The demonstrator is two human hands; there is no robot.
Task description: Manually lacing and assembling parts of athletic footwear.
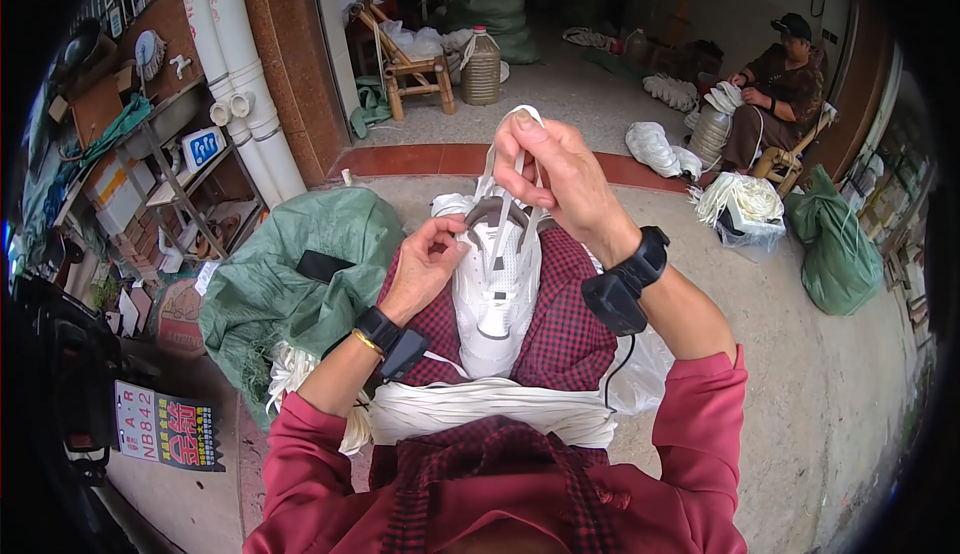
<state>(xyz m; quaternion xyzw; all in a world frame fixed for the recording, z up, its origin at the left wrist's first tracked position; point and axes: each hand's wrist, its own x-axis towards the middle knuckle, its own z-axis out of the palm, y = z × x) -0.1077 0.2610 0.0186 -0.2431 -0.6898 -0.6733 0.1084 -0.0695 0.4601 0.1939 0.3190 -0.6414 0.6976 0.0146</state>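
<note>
Fingers of our right hand (555,169) clamp a raised white lace (522,110), those of our left hand (428,262) curl, holding what we cannot tell, beside the white shoe (495,284) lying toe toward us on our checked apron (567,326).

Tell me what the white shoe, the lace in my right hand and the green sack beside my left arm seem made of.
White shoe: probably synthetic leather and mesh, mostly matte, with smooth panels and small perforations. Lace: likely woven textile, dull white, a flat, pliable band. Green sack: probably woven plastic, faintly shiny, with crisp creases.
</note>
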